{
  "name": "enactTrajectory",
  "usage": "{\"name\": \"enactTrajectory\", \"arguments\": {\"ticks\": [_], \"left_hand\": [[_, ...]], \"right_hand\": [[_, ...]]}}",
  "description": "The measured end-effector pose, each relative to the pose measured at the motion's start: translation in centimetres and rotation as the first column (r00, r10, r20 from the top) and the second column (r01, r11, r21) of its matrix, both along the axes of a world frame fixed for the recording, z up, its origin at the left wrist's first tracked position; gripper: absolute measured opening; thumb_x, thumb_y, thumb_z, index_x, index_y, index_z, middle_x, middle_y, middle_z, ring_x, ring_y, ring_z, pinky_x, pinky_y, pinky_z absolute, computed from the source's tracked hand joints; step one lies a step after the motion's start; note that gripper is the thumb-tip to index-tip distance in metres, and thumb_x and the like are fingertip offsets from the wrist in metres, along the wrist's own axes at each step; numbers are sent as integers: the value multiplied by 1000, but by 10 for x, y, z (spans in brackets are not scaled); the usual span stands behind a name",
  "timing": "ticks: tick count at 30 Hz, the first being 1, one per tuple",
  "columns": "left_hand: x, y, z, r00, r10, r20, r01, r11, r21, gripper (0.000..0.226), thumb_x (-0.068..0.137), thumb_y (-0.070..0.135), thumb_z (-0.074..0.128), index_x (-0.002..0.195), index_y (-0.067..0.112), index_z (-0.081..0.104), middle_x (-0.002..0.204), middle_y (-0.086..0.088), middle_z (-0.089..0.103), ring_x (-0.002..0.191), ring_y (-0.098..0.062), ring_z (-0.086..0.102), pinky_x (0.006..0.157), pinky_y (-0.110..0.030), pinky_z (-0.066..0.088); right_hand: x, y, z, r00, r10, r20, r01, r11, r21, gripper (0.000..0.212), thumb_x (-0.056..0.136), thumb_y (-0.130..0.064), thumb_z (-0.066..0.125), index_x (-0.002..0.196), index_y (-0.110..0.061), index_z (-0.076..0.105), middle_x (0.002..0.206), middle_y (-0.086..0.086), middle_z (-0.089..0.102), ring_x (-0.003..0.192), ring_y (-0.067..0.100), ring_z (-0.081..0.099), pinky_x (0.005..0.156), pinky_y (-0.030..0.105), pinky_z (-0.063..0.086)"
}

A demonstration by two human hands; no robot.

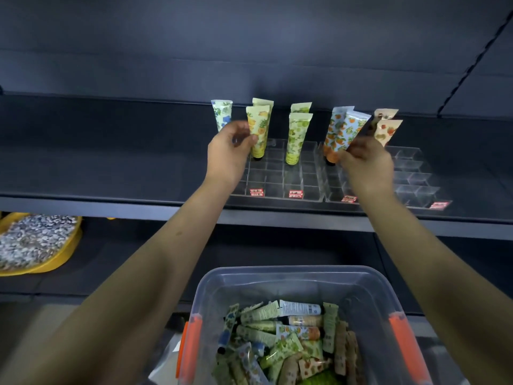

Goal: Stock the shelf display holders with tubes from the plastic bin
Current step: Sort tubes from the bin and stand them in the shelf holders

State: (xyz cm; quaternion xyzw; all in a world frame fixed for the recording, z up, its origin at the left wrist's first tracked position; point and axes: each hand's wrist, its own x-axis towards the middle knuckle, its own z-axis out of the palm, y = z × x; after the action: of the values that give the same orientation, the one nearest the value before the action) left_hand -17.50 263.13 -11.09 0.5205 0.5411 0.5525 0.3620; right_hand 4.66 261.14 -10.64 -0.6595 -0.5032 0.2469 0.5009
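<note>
Nearest the person, a clear plastic bin (280, 284) with orange latches (191, 345) on its sides holds a loose heap of printed tubes (291, 334) lying flat. Beyond it, at the left end of the lower shelf, sits a yellow tray (41, 245) of speckled goods.

On the upper shelf (111, 173), clear holders (280, 176) divided into small square cells stand along the front edge, with red price tags (296, 193) on their front faces. Both arms reach over them.

The left hand (230, 151) pinches a yellow tube (258, 132) between thumb and fingers, cap down at a rear cell of the left holder. A blue-flowered tube (222, 115) rises just behind the fingers; whether the hand holds it too cannot be told. The right hand (366, 162) grips a fanned bunch of orange-print tubes (340, 132), caps down over the rear cells of the right holder.

Between the hands, two green tubes (295, 137) stand upright in rear cells, one behind the other. Toward the shelf's back edge on the right, two strawberry-print tubes (387, 129) stand just beyond the right hand.
</note>
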Motion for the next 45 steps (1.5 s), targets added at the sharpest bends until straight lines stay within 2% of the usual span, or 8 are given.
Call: {"name": "enactTrajectory", "arguments": {"ticks": [3, 9, 14, 18, 24, 36, 41, 45], "left_hand": [[0, 6, 1, 999, -19, -35, 20, 1000, 7, 15, 89, 8, 63, 98, 19, 59, 87, 11, 61, 89, -16, 62, 89, -40, 54], [-2, 9, 2, 989, -42, -140, 46, 999, 25, 15, 90, 9, 62, 103, 16, 61, 88, 13, 61, 84, -10, 62, 85, -32, 55], [-3, 6, -2, 978, -35, -205, 41, 999, 24, 13, 89, 10, 62, 102, 14, 61, 86, 15, 61, 76, 8, 57, 78, -6, 46], [-5, 6, 0, 980, -39, -193, 41, 999, 8, 13, 90, 9, 62, 98, 18, 58, 85, 16, 61, 77, 7, 58, 76, -10, 48], [-4, 3, 1, 963, -56, -263, 55, 998, -11, 19, 92, 11, 59, 111, 11, 57, 87, 15, 56, 78, -3, 55, 79, -19, 46], [-4, 1, 2, 942, -45, -333, 32, 999, -43, 27, 92, 15, 60, 118, 10, 58, 103, 3, 63, 93, -7, 57, 80, -11, 42], [-7, -9, 3, 933, 26, -359, -34, 999, -17, 29, 91, 19, 61, 119, 11, 58, 99, 6, 59, 92, -7, 56, 64, 2, 39], [-12, -22, 5, 909, 88, -408, -86, 996, 24, 28, 93, 20, 59, 119, 11, 58, 103, 3, 61, 92, -6, 55, 67, -3, 40]], "right_hand": [[1, 5, -2, 999, 7, 50, -7, 1000, -3, 27, 84, -11, 66, 110, -11, 60, 99, 1, 67, 94, 16, 65, 86, 36, 54], [1, 9, -2, 986, 40, 164, -36, 999, -26, 28, 85, -10, 65, 113, -7, 60, 101, 1, 66, 90, 11, 60, 82, 25, 49], [0, 7, -2, 972, 51, 231, -42, 998, -42, 29, 87, -7, 62, 116, -7, 60, 99, -4, 61, 89, 7, 56, 70, 8, 40], [0, 7, 0, 966, 45, 255, -32, 998, -53, 29, 88, -8, 61, 117, -7, 60, 109, 4, 66, 89, 6, 55, 77, 15, 40], [1, 6, -1, 969, 47, 242, -34, 998, -58, 30, 88, -8, 61, 118, -8, 59, 112, 7, 67, 92, 7, 56, 81, 19, 43], [-1, 2, -1, 962, 39, 272, -30, 999, -40, 31, 89, -7, 60, 120, -6, 57, 116, 9, 65, 95, 8, 56, 82, 18, 42], [0, 2, -1, 962, 53, 266, -42, 998, -48, 31, 89, -8, 61, 120, -7, 57, 117, 9, 65, 94, 6, 55, 82, 19, 42], [1, -1, 3, 973, 59, 222, -49, 997, -51, 32, 87, -9, 63, 119, -8, 57, 115, 6, 66, 97, 9, 59, 84, 20, 44]]}}
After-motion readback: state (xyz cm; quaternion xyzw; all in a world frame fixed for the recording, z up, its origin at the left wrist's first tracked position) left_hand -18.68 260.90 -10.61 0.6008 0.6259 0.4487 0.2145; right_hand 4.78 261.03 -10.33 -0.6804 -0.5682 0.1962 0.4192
